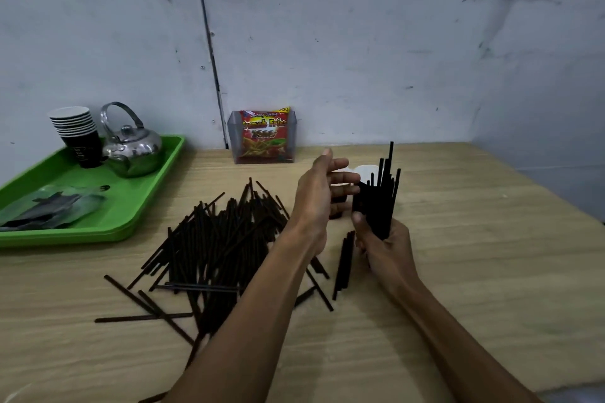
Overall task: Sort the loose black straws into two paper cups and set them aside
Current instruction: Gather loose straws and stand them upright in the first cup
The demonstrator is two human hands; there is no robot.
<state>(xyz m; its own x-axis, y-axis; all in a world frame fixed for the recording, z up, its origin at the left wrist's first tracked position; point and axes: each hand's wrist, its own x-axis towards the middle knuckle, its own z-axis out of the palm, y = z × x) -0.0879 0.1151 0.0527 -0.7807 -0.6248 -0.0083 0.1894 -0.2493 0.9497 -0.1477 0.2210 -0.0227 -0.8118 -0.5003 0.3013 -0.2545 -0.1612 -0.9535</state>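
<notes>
**Inspector A:** Green plastic tray (137,206) at the far left of the wooden table (491,271). On it: a stack of paper cups (77,134), a steel kettle (132,147) just right of the stack, and a clear packet of dark items (49,209) in front of both. Contents of the packet not legible.

**Inspector B:** Noted. Right of the tray?

**Inspector A:** The loose pile of black straws (216,245), lying flat on the table just right of the tray and fanned in several directions. Farther back from the tray, against the wall, a clear holder with a red snack packet (265,137).

**Inspector B:** The hands?

**Inspector A:** Left hand (314,196) is raised over the right edge of the pile, fingers spread wide and curved, holding nothing I can confirm. Behind its fingers stands a dark paper cup (337,203), mostly hidden. A few straws (343,262) lie together on the table between the two forearms.

**Inspector B:** And farthest from the tray?

**Inspector A:** Right hand (386,249) is closed around a bundle of straws (379,199), held roughly upright, ends uneven at the top. A white cup rim (366,170) shows behind the bundle. Whether the bundle's lower ends sit in any cup, I cannot tell.
</notes>
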